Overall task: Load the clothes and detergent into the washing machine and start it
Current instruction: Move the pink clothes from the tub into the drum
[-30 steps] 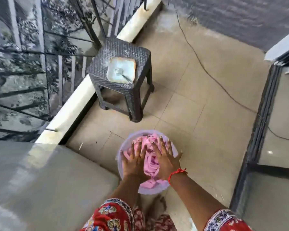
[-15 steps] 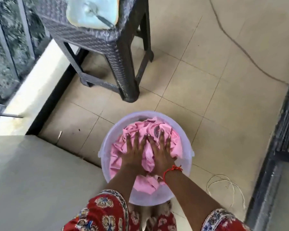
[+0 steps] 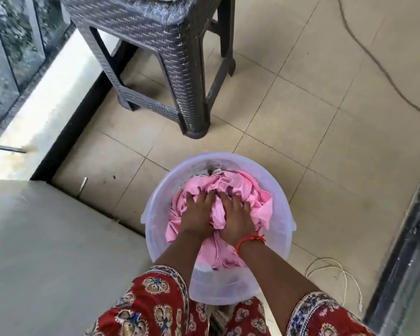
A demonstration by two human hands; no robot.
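A translucent white plastic tub [image 3: 155,207] stands on the tiled floor straight below me. Crumpled pink clothes [image 3: 260,204] fill it, with a bit of pale cloth showing at the far rim. My left hand [image 3: 196,214] and my right hand [image 3: 235,220] lie side by side on the pile, fingers curled down into the pink cloth and bunching it between them. A red thread band circles my right wrist. A flat grey-white top [image 3: 46,251], perhaps the washing machine, fills the lower left.
A dark woven-pattern plastic stool [image 3: 155,32] stands just beyond the tub. A white ledge [image 3: 46,93] with railing runs along the left. A dark cable [image 3: 374,59] crosses the floor at upper right, a white cord [image 3: 342,277] coils right of the tub, beside a dark door frame [image 3: 403,238].
The view has dropped and closed in on the tub. My fingers, spread flat on the clothes before, have curled into the pink cloth and gathered it.
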